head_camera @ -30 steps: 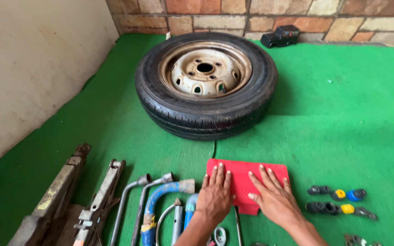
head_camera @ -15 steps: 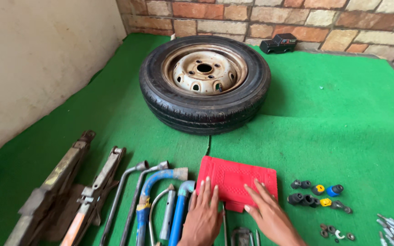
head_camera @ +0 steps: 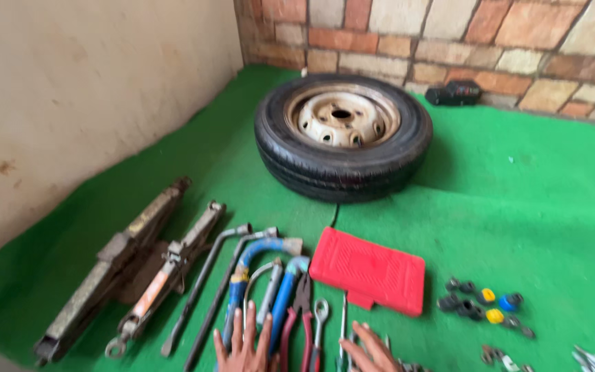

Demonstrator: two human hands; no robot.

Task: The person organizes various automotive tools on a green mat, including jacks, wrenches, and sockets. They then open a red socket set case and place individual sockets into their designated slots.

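Where the bottom edge cuts the view, the left hand [head_camera: 244,344] lies flat with fingers spread wide, holding nothing, its fingertips over the lower ends of the blue-handled tools [head_camera: 263,289] and just beside the red-handled pliers [head_camera: 299,324]. The right hand [head_camera: 373,355] shows only in part; its fingers are stretched out and open, gripping nothing, close to a small ring spanner [head_camera: 318,320] and a thin screwdriver [head_camera: 343,331].

Just beyond the right hand lies the red plastic case [head_camera: 370,270], closed and flat on the green mat [head_camera: 531,207], clear of both hands. To its right sits a cluster of small black, yellow and blue caps [head_camera: 480,303], with some small metal bits [head_camera: 590,358] nearer the corner, blurred.

Left of the blue tools lie two bent wheel wrenches [head_camera: 208,282], side by side and running diagonally. Further left are two scissor jacks [head_camera: 139,275], folded down, one rusty and one with an orange patch, near the plain wall [head_camera: 70,103].

Farther back, a tyre on a pale, rusted steel rim [head_camera: 343,134] lies flat on the mat, well apart from the hands. Behind it, against the brick wall [head_camera: 483,34], stands a small black box-like thing [head_camera: 454,92], too blurred to make out.
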